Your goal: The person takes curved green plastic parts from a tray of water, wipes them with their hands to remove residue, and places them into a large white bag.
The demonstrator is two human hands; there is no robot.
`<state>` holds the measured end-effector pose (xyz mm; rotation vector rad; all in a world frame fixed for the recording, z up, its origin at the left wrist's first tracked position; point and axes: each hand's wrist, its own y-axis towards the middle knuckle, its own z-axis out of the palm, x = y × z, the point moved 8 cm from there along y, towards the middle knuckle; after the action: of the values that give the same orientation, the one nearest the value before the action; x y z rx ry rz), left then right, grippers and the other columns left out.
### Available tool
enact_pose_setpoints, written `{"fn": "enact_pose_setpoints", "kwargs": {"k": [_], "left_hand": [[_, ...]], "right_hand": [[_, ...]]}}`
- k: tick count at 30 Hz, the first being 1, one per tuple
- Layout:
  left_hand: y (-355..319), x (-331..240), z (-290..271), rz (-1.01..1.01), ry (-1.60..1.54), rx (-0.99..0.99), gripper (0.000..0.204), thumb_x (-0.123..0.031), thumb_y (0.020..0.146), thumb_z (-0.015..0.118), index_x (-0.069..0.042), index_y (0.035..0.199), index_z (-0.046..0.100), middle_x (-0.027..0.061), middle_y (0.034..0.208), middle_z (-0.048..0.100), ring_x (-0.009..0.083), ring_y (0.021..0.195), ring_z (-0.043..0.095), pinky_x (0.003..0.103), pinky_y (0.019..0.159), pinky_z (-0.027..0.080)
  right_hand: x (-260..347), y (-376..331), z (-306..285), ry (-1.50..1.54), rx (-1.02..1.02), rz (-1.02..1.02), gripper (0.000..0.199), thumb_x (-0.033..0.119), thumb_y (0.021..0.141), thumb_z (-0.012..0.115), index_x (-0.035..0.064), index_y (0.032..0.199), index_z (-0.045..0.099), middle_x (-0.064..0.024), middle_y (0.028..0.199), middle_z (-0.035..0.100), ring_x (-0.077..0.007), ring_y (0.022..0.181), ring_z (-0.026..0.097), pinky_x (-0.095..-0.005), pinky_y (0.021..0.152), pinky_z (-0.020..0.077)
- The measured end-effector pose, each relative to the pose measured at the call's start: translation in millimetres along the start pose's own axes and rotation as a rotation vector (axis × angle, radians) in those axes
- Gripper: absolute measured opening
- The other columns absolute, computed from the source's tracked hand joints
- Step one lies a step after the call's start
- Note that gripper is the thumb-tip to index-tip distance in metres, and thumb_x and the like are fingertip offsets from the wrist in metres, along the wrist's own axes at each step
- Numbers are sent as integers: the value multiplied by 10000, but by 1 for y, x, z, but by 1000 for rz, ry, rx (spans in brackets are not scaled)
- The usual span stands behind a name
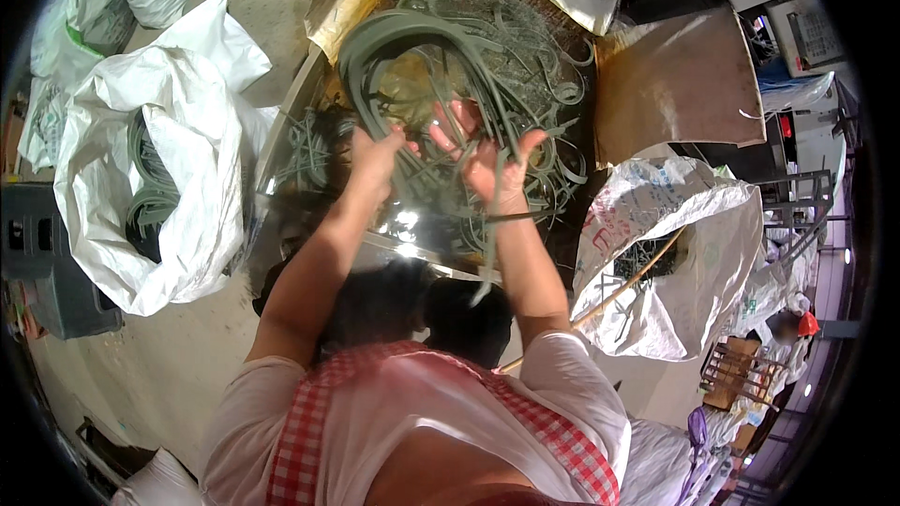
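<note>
Concrete floor (169, 356) borders the tub (289, 122); above the tub, the left hand (373, 161) clasps a looped green strip bundle (356, 70). Strands could slip off the half-open right hand (489, 171), tangling inside the tub.

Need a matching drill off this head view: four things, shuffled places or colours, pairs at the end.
Things:
1. Bundle of strips
2. Crate
3. Board
4. Apron

Places or colours:
A. Red-and-white checked
B. Far left, beside an open white sack
C. In the left hand's grip
D. Brown

Pairs: 1-C, 2-B, 3-D, 4-A
</note>
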<state>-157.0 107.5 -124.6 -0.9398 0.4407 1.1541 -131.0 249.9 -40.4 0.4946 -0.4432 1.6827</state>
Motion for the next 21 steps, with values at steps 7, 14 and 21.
{"fn": "enact_pose_setpoints", "kwargs": {"k": [7,14,21], "left_hand": [[-5,-12,-5,-219,-206,-51,258,25,785,564,-44,1003,444,108,822,547,241,643,595,405,540,525],[3,-22,-13,-220,-154,47,284,15,755,574,-41,1004,448,83,784,523,221,616,574,388,553,507],[9,-44,-4,73,-64,143,401,65,750,534,-61,1108,404,61,794,497,188,602,533,348,567,486]], "right_hand": [[-16,-2,-24,33,-73,79,873,518,633,741,60,1280,374,-139,1120,506,-334,948,548,-470,774,506],[-31,-28,-11,118,23,157,797,508,592,749,114,1226,469,-99,1196,514,-307,859,580,-386,720,518],[-25,-46,29,178,132,299,706,556,621,700,133,1153,511,-36,948,627,-193,790,597,-246,658,461]]}}
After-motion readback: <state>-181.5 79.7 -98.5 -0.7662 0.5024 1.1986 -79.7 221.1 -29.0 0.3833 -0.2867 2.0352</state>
